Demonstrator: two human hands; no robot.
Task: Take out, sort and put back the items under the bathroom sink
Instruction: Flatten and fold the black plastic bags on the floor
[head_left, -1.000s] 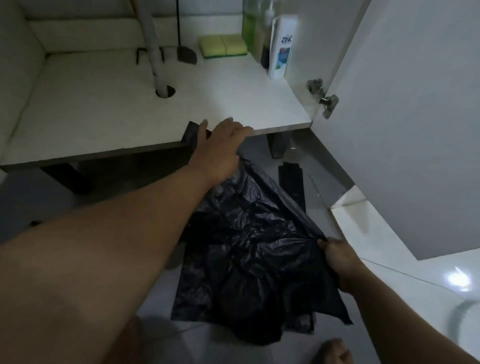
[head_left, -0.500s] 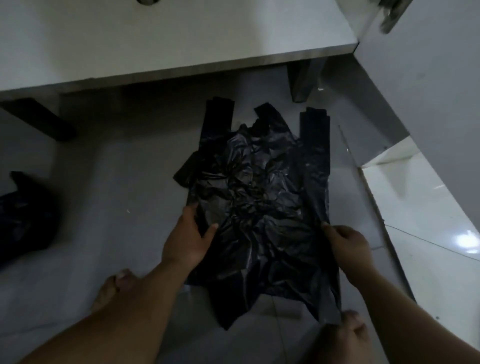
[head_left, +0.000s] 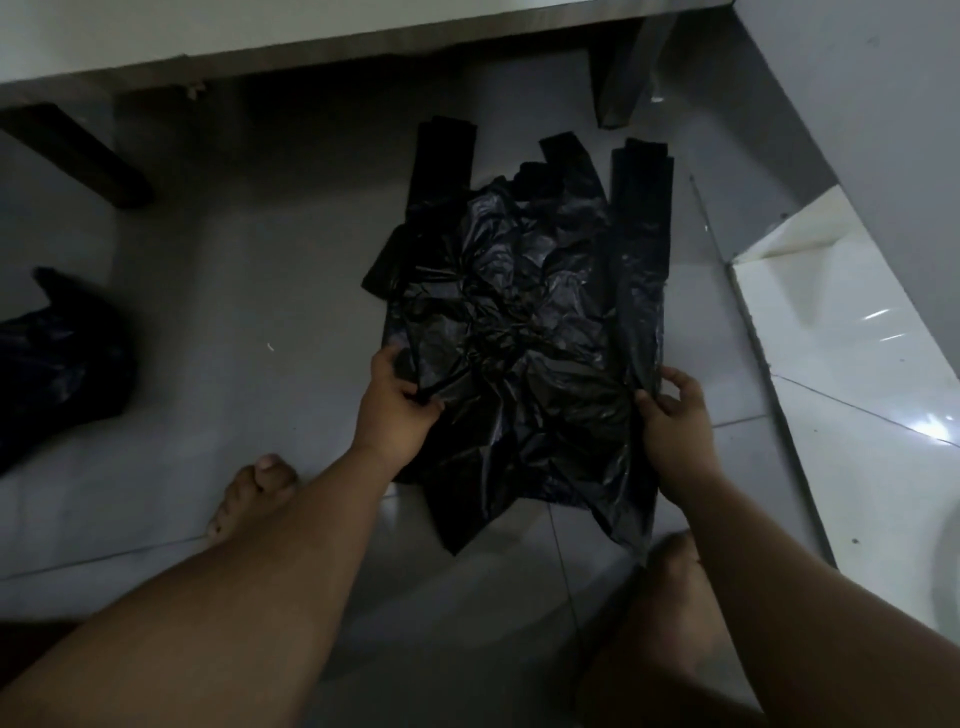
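Black plastic bag (head_left: 524, 322) flat on the floor (head_left: 260, 291). Left hand (head_left: 397, 402) pinching its left edge. Right hand (head_left: 675, 410) pinching its right edge.

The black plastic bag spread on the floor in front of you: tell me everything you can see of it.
The black plastic bag is thin, glossy and heavily crumpled, of the vest type, with strap handles pointing toward the cabinet base. It lies mostly flat on the grey floor tiles, its bottom edge ragged near the person's feet. The left hand pinches its left edge and the right hand grips its right edge. Whether it is one bag or several stacked cannot be told.
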